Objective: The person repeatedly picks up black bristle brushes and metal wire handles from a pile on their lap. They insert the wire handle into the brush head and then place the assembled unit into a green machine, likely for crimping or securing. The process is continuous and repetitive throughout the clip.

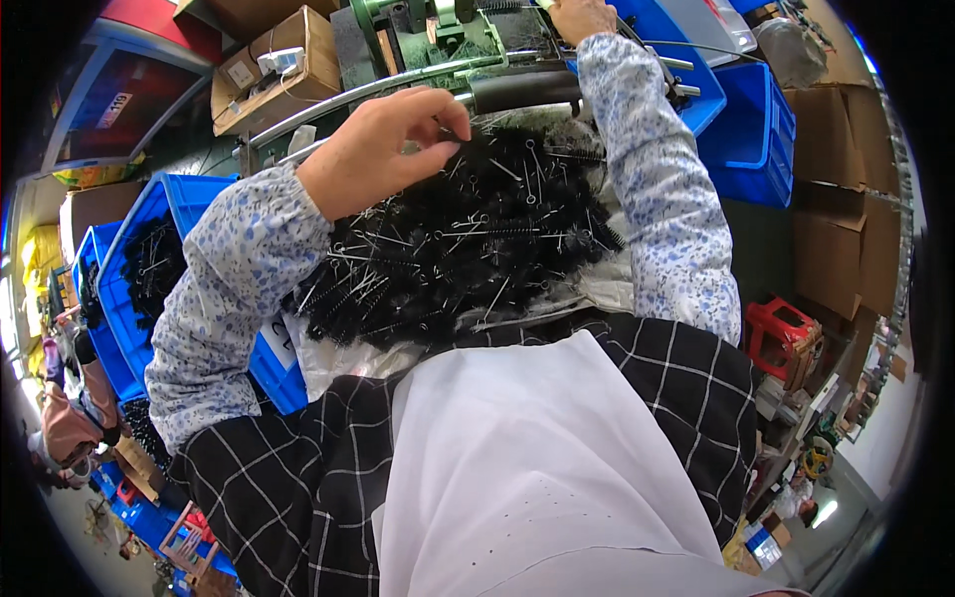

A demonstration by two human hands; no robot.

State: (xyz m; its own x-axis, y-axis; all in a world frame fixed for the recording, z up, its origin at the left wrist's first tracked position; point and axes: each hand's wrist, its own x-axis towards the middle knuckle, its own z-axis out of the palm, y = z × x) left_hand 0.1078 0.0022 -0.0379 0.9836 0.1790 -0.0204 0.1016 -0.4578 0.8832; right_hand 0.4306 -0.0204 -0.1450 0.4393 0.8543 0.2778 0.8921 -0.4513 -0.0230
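My left hand (388, 149) is over the far left part of a heap of small black bristle brushes (477, 239) with twisted wire stems and loop ends. Its fingers are curled and the thumb nearly meets the index finger. Any small thing in that pinch cannot be told from the dark bristles behind. At the top edge my right hand (582, 18) reaches to a green machine (463, 40), its fingers bent beside a pale bar-like part. What it grips is cut off by the frame. The brushes lie on pale plastic sheeting (607, 289) close to my lap.
A curved metal rail with a dark sleeve (522, 92) runs between the machine and the heap. Blue bins stand left (189, 204) and right (746, 139), the left one holding more brushes. A cardboard box (274, 75) is at far left. Cartons (831, 189) stack on the right.
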